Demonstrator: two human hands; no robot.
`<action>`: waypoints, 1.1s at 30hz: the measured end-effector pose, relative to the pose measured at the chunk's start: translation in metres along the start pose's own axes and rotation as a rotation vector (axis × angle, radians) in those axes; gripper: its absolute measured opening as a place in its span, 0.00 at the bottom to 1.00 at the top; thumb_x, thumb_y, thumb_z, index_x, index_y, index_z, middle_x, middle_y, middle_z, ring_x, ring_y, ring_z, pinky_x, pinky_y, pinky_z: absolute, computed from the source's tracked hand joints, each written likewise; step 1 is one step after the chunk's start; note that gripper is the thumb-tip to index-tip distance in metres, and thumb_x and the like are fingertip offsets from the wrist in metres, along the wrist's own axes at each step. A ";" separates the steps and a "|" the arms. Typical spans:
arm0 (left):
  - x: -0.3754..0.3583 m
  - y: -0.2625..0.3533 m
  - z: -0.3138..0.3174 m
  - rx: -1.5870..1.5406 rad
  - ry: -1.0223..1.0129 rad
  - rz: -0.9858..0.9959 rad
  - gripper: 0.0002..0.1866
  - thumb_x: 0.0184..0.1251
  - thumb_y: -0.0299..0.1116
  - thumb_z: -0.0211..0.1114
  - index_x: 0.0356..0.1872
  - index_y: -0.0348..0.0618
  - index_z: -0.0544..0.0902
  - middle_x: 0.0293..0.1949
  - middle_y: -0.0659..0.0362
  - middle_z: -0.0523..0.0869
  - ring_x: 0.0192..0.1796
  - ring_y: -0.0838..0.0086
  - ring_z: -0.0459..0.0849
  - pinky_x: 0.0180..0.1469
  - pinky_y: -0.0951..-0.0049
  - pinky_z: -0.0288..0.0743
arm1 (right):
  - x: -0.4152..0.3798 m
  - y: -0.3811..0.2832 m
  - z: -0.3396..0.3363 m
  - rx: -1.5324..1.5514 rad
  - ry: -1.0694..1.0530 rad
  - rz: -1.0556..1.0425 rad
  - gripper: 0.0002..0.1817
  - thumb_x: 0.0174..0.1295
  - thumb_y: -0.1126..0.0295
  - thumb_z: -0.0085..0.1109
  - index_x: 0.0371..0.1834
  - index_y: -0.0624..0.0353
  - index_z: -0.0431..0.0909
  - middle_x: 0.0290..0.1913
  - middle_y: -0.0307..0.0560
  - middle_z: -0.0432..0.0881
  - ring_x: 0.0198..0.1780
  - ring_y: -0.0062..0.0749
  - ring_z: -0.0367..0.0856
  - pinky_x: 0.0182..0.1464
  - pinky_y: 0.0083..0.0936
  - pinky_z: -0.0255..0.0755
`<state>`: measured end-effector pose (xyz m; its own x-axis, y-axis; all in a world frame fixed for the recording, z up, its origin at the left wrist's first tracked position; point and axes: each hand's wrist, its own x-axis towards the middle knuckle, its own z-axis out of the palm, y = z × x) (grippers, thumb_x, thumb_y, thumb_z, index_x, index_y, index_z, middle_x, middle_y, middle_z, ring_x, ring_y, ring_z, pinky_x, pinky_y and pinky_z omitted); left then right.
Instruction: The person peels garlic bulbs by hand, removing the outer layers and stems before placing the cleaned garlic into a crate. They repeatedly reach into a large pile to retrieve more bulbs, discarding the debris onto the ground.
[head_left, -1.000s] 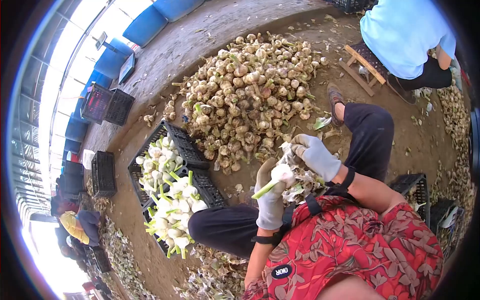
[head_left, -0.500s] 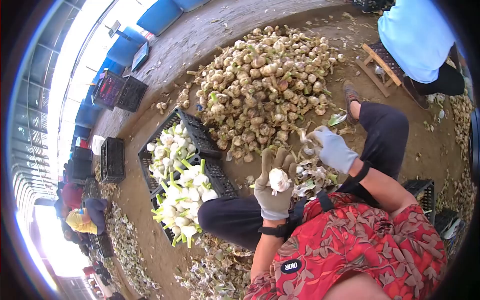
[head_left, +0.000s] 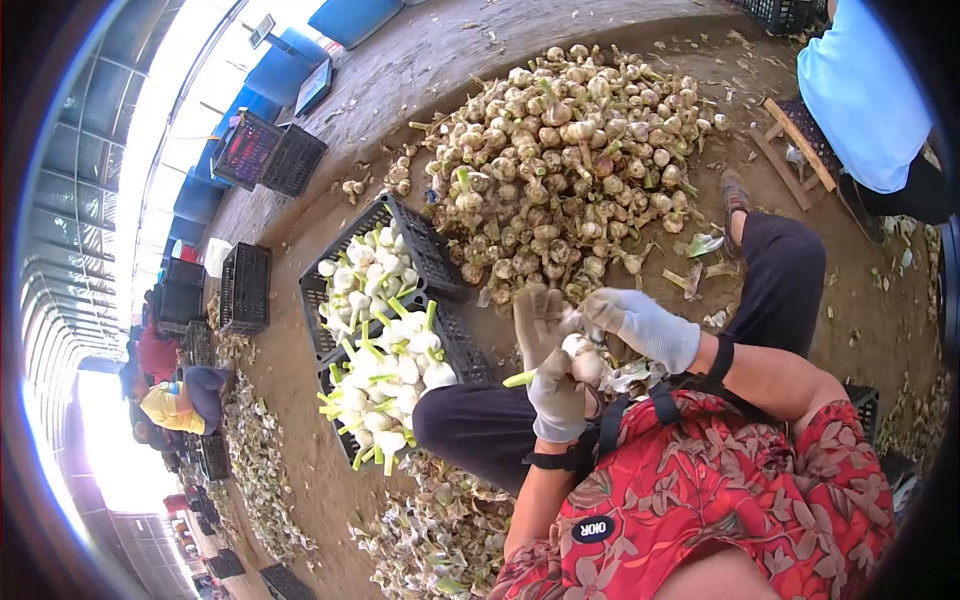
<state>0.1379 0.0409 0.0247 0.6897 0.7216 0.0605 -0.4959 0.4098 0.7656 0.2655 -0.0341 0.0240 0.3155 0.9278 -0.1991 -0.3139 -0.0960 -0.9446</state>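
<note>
At the left, two black crates point(head_left: 455, 345) sit on the ground, with clean white bulbs point(head_left: 390, 390) and their cut green stems piled up in them. Next comes the stem point(head_left: 520, 379) of one garlic bulb point(head_left: 587, 366). It pokes out to the left, past the left hand point(head_left: 557, 400), and it points toward the crates and a little down toward the person's lap. The left hand, in a glove, is closed around this bulb, with some of its fingers sticking up. The round white part of the bulb is at the other end, to the right of the stem and a bit higher. So the bulb lies on a slant between the two hands, and the left one is nearer. Farther out, past both hands, is the big heap of brown bulbs point(head_left: 560, 180). On the right, the gloved right hand point(head_left: 650, 328) is bent in, its fingers just above the bulb. It is hard to tell if they pinch a bit of skin or nothing. Loose peels point(head_left: 635, 375) lie below that hand
</note>
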 end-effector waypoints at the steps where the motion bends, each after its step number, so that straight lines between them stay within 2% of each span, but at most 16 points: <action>1: -0.002 0.005 0.008 0.150 0.038 0.039 0.42 0.57 0.31 0.54 0.76 0.44 0.51 0.72 0.50 0.61 0.71 0.60 0.64 0.69 0.62 0.63 | -0.006 -0.015 -0.001 0.085 -0.108 0.272 0.20 0.65 0.53 0.59 0.48 0.59 0.77 0.30 0.36 0.75 0.27 0.16 0.74 0.24 0.17 0.70; 4: -0.002 0.005 0.009 0.255 0.098 0.115 0.37 0.62 0.28 0.47 0.76 0.41 0.51 0.73 0.49 0.61 0.73 0.62 0.61 0.70 0.64 0.60 | 0.000 -0.018 0.007 0.026 -0.169 0.242 0.28 0.63 0.45 0.61 0.48 0.62 0.77 0.28 0.34 0.72 0.21 0.14 0.68 0.20 0.15 0.63; 5: -0.002 0.007 0.013 0.291 0.120 0.109 0.38 0.62 0.31 0.48 0.76 0.41 0.50 0.72 0.49 0.61 0.72 0.61 0.62 0.71 0.62 0.58 | 0.006 -0.026 0.006 -0.056 -0.185 0.267 0.28 0.62 0.49 0.63 0.52 0.64 0.75 0.29 0.35 0.75 0.22 0.15 0.71 0.22 0.16 0.67; 8: 0.003 0.013 0.024 0.299 0.181 0.135 0.38 0.64 0.35 0.49 0.76 0.42 0.50 0.71 0.49 0.63 0.71 0.61 0.64 0.72 0.59 0.58 | 0.025 -0.032 -0.001 -0.137 -0.310 0.215 0.26 0.62 0.54 0.65 0.54 0.64 0.75 0.33 0.38 0.78 0.25 0.17 0.75 0.26 0.16 0.70; 9: 0.006 0.012 0.023 0.286 0.195 0.170 0.37 0.65 0.35 0.50 0.76 0.43 0.51 0.71 0.49 0.63 0.71 0.61 0.64 0.72 0.59 0.58 | 0.026 -0.042 -0.003 -0.042 -0.351 0.264 0.26 0.62 0.55 0.66 0.53 0.64 0.75 0.36 0.41 0.81 0.29 0.18 0.78 0.29 0.17 0.73; 12: 0.017 0.007 0.020 0.278 0.193 0.245 0.37 0.66 0.37 0.51 0.76 0.44 0.52 0.70 0.49 0.65 0.70 0.60 0.66 0.72 0.58 0.57 | 0.037 -0.034 -0.012 0.103 -0.405 0.189 0.22 0.64 0.56 0.63 0.51 0.62 0.77 0.35 0.39 0.82 0.28 0.17 0.77 0.28 0.16 0.72; 13: 0.021 0.004 0.021 0.284 0.187 0.261 0.37 0.66 0.37 0.51 0.76 0.44 0.52 0.69 0.49 0.66 0.70 0.60 0.66 0.73 0.58 0.57 | 0.039 -0.032 -0.016 0.145 -0.413 0.178 0.20 0.66 0.57 0.62 0.51 0.63 0.78 0.34 0.38 0.83 0.28 0.17 0.78 0.30 0.16 0.73; 16: 0.027 -0.002 0.029 0.247 0.158 0.282 0.37 0.64 0.37 0.52 0.75 0.43 0.53 0.68 0.49 0.67 0.69 0.58 0.67 0.73 0.57 0.57 | 0.036 -0.038 -0.037 0.265 -0.408 0.316 0.20 0.66 0.59 0.61 0.51 0.65 0.78 0.33 0.38 0.83 0.30 0.17 0.80 0.32 0.17 0.75; 17: 0.030 -0.003 0.034 0.221 0.141 0.302 0.37 0.64 0.37 0.52 0.75 0.42 0.53 0.68 0.49 0.68 0.69 0.58 0.67 0.72 0.57 0.57 | 0.034 -0.042 -0.040 0.323 -0.405 0.279 0.19 0.67 0.61 0.61 0.52 0.66 0.78 0.33 0.40 0.84 0.31 0.18 0.82 0.31 0.18 0.75; 20: 0.041 0.004 0.051 0.326 0.168 0.383 0.36 0.63 0.34 0.50 0.75 0.40 0.54 0.68 0.49 0.68 0.68 0.58 0.68 0.73 0.58 0.57 | 0.041 -0.039 -0.042 0.148 -0.304 0.103 0.19 0.66 0.62 0.61 0.54 0.66 0.78 0.33 0.41 0.84 0.30 0.18 0.81 0.29 0.18 0.76; 21: 0.043 0.007 0.054 0.367 0.198 0.395 0.36 0.63 0.33 0.49 0.75 0.39 0.54 0.68 0.49 0.68 0.68 0.58 0.69 0.73 0.58 0.57 | 0.033 -0.065 -0.040 0.236 -0.287 0.221 0.18 0.66 0.64 0.61 0.53 0.66 0.79 0.34 0.41 0.84 0.31 0.17 0.81 0.31 0.19 0.77; 24: 0.048 0.013 0.048 0.563 0.190 0.452 0.36 0.62 0.29 0.46 0.75 0.38 0.54 0.69 0.49 0.67 0.70 0.59 0.67 0.73 0.59 0.57 | 0.029 -0.066 -0.035 0.040 -0.248 0.044 0.18 0.65 0.66 0.61 0.53 0.67 0.78 0.35 0.39 0.84 0.32 0.18 0.82 0.35 0.20 0.77; 25: 0.048 0.012 0.047 0.610 0.152 0.478 0.36 0.61 0.28 0.46 0.75 0.37 0.53 0.69 0.49 0.67 0.71 0.59 0.66 0.73 0.59 0.57 | 0.028 -0.061 -0.032 -0.108 -0.182 -0.057 0.15 0.64 0.70 0.61 0.51 0.67 0.79 0.34 0.42 0.85 0.34 0.21 0.83 0.36 0.21 0.78; 28: 0.039 0.012 0.057 0.596 0.208 0.315 0.37 0.59 0.24 0.45 0.75 0.37 0.53 0.71 0.47 0.65 0.72 0.59 0.64 0.72 0.61 0.59 | 0.029 -0.047 -0.027 -0.286 -0.085 -0.208 0.12 0.63 0.72 0.59 0.47 0.65 0.80 0.35 0.49 0.86 0.35 0.24 0.85 0.37 0.24 0.78; 29: 0.039 0.011 0.058 0.584 0.194 0.316 0.37 0.59 0.23 0.44 0.75 0.38 0.52 0.71 0.47 0.64 0.72 0.59 0.65 0.71 0.61 0.59 | 0.029 -0.048 -0.027 -0.405 -0.031 -0.221 0.09 0.61 0.72 0.59 0.42 0.63 0.81 0.34 0.54 0.85 0.35 0.33 0.87 0.38 0.27 0.78; 33: 0.039 0.011 0.054 0.552 0.144 0.318 0.38 0.59 0.21 0.43 0.76 0.39 0.51 0.71 0.46 0.63 0.71 0.59 0.66 0.71 0.62 0.60 | 0.038 -0.043 -0.030 -0.681 0.026 -0.403 0.09 0.58 0.70 0.60 0.39 0.61 0.82 0.31 0.54 0.84 0.36 0.47 0.85 0.38 0.36 0.78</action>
<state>0.1877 0.0434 0.0701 0.4573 0.8437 0.2813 -0.2940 -0.1552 0.9431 0.3182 -0.0054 0.0490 0.3119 0.9301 0.1939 0.4431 0.0382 -0.8957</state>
